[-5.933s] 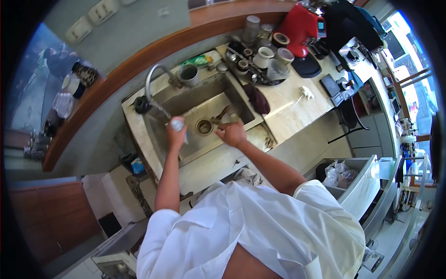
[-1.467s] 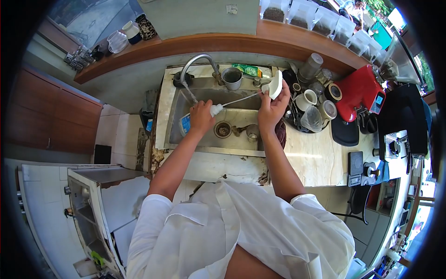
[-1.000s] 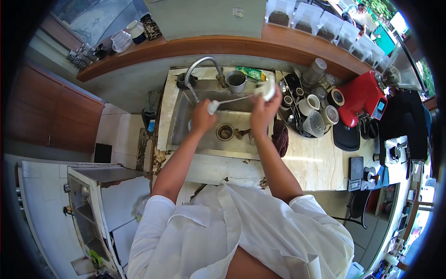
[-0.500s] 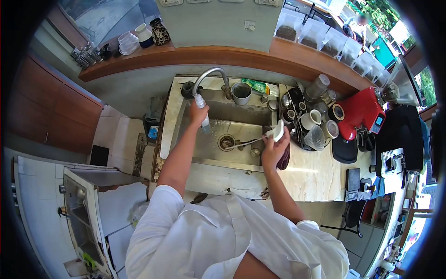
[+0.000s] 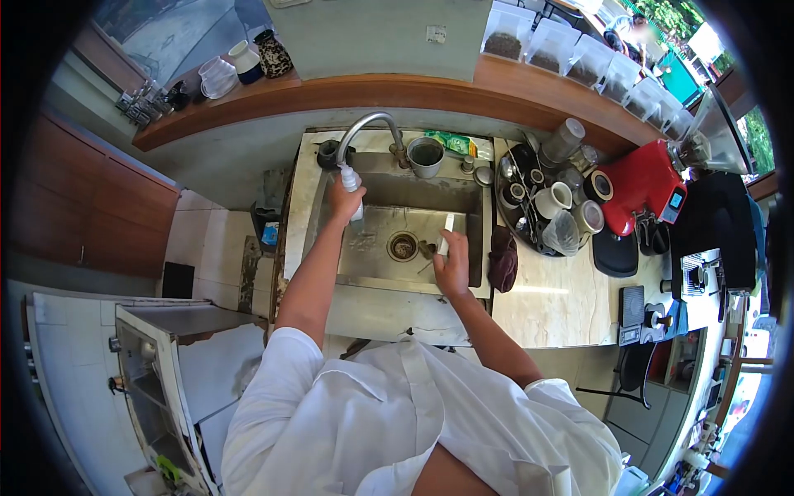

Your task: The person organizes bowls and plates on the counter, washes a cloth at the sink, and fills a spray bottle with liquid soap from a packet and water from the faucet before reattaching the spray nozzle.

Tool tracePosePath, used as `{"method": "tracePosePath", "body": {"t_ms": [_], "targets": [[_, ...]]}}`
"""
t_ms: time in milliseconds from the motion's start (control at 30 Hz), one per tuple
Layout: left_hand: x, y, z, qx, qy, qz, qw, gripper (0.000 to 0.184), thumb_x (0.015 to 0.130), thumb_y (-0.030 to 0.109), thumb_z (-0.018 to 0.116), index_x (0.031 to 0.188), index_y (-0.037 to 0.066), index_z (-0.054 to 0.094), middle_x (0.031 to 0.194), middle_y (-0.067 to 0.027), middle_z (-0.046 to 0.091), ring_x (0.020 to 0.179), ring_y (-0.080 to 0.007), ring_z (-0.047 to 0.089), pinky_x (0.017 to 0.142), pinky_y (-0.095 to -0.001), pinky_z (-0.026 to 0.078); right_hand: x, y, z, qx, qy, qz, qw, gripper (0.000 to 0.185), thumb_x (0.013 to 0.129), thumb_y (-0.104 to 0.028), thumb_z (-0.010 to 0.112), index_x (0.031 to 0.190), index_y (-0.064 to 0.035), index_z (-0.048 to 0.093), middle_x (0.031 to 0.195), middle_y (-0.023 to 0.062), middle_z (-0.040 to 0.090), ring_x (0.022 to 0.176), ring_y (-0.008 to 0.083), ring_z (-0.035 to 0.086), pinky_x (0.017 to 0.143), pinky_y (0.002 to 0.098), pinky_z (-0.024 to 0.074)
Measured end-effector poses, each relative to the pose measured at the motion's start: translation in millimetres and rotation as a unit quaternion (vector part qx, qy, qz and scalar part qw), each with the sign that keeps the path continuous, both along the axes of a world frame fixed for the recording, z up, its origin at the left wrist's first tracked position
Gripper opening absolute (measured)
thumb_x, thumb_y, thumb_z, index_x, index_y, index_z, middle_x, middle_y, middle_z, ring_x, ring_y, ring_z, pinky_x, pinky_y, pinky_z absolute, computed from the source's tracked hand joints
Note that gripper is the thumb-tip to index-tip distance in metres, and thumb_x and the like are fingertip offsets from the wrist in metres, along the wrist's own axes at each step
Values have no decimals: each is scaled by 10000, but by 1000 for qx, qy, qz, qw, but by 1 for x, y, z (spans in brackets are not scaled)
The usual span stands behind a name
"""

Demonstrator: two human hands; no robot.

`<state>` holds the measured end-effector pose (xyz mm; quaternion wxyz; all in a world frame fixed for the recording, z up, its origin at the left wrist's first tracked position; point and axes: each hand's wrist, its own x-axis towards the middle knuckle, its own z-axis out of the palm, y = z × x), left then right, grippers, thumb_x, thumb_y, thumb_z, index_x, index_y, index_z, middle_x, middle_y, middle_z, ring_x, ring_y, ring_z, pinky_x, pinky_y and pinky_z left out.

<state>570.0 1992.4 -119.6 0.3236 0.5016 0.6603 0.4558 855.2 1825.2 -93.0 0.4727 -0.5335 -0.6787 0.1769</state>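
Observation:
My left hand (image 5: pixel 346 198) is wrapped around the white nozzle (image 5: pixel 349 177) at the end of the curved metal faucet (image 5: pixel 370 118), over the left side of the sink. My right hand (image 5: pixel 452 266) is closed on a small white object (image 5: pixel 447 232), seen nearly edge-on; its exact kind is unclear, and my fingers hide part of it. It is above the right part of the steel sink (image 5: pixel 380 283). The round drain (image 5: pixel 403 245) lies between my hands, with a small dark item (image 5: pixel 427 249) beside it.
Right of the sink lies a dark red cloth (image 5: pixel 503 259). Behind it, a round tray holds cups, including a white mug (image 5: pixel 552 200), and utensils. A red machine (image 5: pixel 641 192) stands farther right. A metal cup (image 5: pixel 426 158) sits behind the sink; a person (image 5: pixel 628 37) is outside.
My right hand has moved left and down from the sink's right edge with the white object, which has turned edge-on. My left hand stays on the nozzle. The dark red cloth is now uncovered.

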Motion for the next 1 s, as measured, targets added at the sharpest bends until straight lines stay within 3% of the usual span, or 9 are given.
{"method": "tracePosePath", "body": {"t_ms": [67, 167, 467, 800, 867, 1000], "targets": [[2, -5, 0, 1, 4, 2, 1000, 418, 723, 81, 759, 1121, 83, 633, 1027, -75, 714, 979, -245, 692, 864, -385, 521, -5, -2, 3, -9, 1, 0, 1000, 572, 768, 47, 634, 1311, -109, 541, 1192, 181, 502, 1107, 398, 549, 932, 449, 485], [5, -8, 3, 4, -11, 6, 1000, 408, 733, 57, 766, 1117, 89, 633, 1058, -68, 703, 1005, -239, 680, 885, -382, 512, -9, -4, 6, -113, -55, 27, 992, 533, 798, -32, 641, 1309, -154, 547, 1209, 135, 509, 1055, 356, 602, 812, 480, 533], [-2, 9, -25, 19, -17, -4, 1000, 447, 718, 71, 784, 1141, 113, 645, 1056, -88, 706, 989, -265, 686, 870, -393, 515, -10, -13, 3, -144, -160, 38, 976, 559, 804, -91, 633, 1337, -221, 527, 1242, 132, 514, 1039, 357, 618, 801, 480, 558], [-1, 7, -15, 9, -23, -5, 1000, 438, 722, 42, 778, 1134, 119, 653, 1053, -84, 705, 989, -248, 683, 875, -380, 511, -10, -11, 8, -175, -161, 60, 969, 573, 807, -75, 635, 1347, -228, 516, 1262, 154, 510, 1054, 376, 615, 807, 480, 561], [1, 3, -11, 10, -24, -13, 1000, 429, 724, 33, 775, 1127, 117, 656, 1050, -78, 707, 984, -240, 684, 872, -374, 513, -11, -12, 6, -145, -159, 51, 975, 544, 816, -82, 618, 1326, -240, 518, 1270, 115, 509, 960, 358, 644, 765, 488, 564], [5, -7, -12, 3, -29, -7, 1000, 400, 734, 13, 768, 1108, 110, 665, 1040, -65, 714, 970, -219, 687, 859, -360, 519, -11, -12, 4, -144, -154, 52, 976, 537, 818, -79, 617, 1322, -236, 518, 1268, 116, 508, 956, 359, 643, 758, 484, 564]]}}
